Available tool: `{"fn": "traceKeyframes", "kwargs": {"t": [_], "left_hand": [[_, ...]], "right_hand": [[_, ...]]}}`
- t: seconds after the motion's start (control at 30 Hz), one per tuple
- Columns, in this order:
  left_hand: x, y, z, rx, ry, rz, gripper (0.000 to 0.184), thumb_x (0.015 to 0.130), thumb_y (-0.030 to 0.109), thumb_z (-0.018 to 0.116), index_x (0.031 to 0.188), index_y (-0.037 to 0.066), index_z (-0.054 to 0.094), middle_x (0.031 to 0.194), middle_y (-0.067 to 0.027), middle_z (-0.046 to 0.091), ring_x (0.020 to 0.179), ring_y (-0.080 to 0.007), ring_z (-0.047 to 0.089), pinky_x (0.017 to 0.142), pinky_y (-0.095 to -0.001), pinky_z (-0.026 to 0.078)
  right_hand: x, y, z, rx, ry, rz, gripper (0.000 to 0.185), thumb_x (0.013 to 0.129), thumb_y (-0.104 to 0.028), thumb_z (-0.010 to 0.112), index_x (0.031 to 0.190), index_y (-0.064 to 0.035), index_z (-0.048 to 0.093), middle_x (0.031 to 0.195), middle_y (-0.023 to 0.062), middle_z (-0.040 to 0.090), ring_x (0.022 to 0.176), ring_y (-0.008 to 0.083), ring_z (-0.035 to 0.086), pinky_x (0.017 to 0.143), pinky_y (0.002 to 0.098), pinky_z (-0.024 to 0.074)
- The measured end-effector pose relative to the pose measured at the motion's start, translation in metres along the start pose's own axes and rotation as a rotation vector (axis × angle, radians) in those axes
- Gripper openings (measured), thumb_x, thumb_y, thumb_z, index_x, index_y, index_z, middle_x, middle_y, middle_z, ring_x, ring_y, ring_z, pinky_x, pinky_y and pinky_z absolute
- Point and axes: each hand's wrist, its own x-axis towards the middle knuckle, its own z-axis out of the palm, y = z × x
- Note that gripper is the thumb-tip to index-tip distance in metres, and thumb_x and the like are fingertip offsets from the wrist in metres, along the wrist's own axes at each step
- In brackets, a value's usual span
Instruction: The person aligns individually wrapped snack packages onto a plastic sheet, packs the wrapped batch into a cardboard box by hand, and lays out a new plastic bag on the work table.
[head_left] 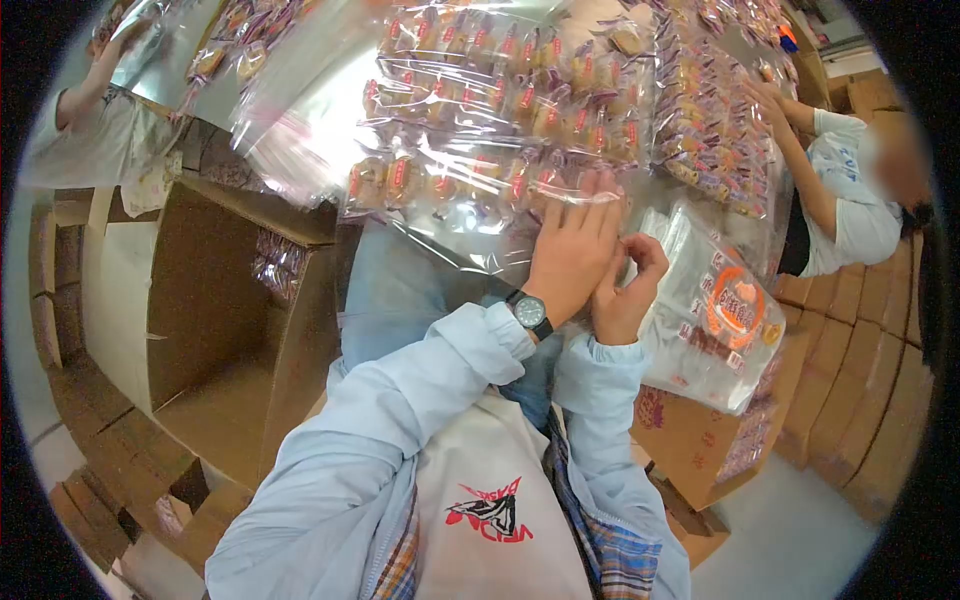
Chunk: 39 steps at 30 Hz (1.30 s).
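Note:
My left hand [575, 250], with a watch [529, 311] at its wrist, lies with its fingers stretched over the near edge of a clear plastic bag [470, 235]. Rows of small wrapped snacks [440, 180] show in and under the clear plastic. Close beside it on the right is my right hand [628, 290], its fingers curled and the thumb near the index finger. Whether anything thin is between those fingers is too small to tell. Printed clear bags [705, 310] with an orange logo lie just right of my right hand.
An open cardboard box [215, 320] stands at the left, another box [700, 445] at the lower right. Stacked cartons [850, 370] line the right side. A co-worker [850, 190] reaches over snacks at the right; another person's arm [95, 85] is at the upper left.

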Motion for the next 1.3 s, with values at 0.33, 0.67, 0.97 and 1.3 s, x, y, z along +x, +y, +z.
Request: {"fn": "traceKeyframes", "kwargs": {"t": [0.33, 0.67, 0.97, 1.3], "left_hand": [[-0.07, -0.026, -0.026, -0.304, 0.189, 0.028, 0.054, 0.084, 0.011, 0.075, 0.135, 0.0, 0.061, 0.128, -0.0202, 0.066, 0.109, -0.04, 0.062, 0.095, -0.0487, 0.051], [-0.054, -0.02, -0.031, -0.415, 0.271, -0.341, 0.058, 0.087, 0.003, 0.078, 0.141, 0.001, 0.057, 0.133, -0.0211, 0.061, 0.119, -0.036, 0.061, 0.102, -0.0419, 0.049], [-0.058, 0.003, -0.025, -0.783, 0.425, -0.544, 0.044, 0.089, -0.005, 0.072, 0.132, 0.001, 0.062, 0.136, -0.0203, 0.061, 0.129, -0.0346, 0.06, 0.105, -0.0403, 0.049], [-0.05, -0.034, -0.028, -0.537, 0.335, -0.235, 0.029, 0.081, -0.012, 0.074, 0.107, 0.003, 0.07, 0.121, -0.0176, 0.072, 0.114, -0.0326, 0.07, 0.095, -0.0379, 0.057]], "right_hand": [[0.009, -0.004, 0.005, 0.065, 0.051, 0.174, 0.021, 0.099, -0.013, 0.07, 0.115, 0.0001, 0.069, 0.102, 0.013, 0.072, 0.09, 0.0215, 0.068, 0.079, 0.0326, 0.055], [0.003, -0.012, 0.004, 0.09, -0.061, 0.156, 0.038, 0.09, -0.009, 0.075, 0.126, -0.0029, 0.065, 0.117, 0.0145, 0.066, 0.108, 0.0244, 0.065, 0.09, 0.0363, 0.053], [0.018, -0.021, 0.014, 0.176, -0.123, -0.004, 0.058, 0.075, -0.008, 0.088, 0.13, -0.01, 0.068, 0.129, 0.012, 0.057, 0.119, 0.0287, 0.058, 0.098, 0.0398, 0.0506], [0.016, -0.029, 0.022, -0.041, -0.071, 0.05, 0.046, 0.072, -0.011, 0.091, 0.116, -0.0138, 0.077, 0.115, 0.0092, 0.058, 0.107, 0.0263, 0.059, 0.093, 0.0379, 0.0495]]}}
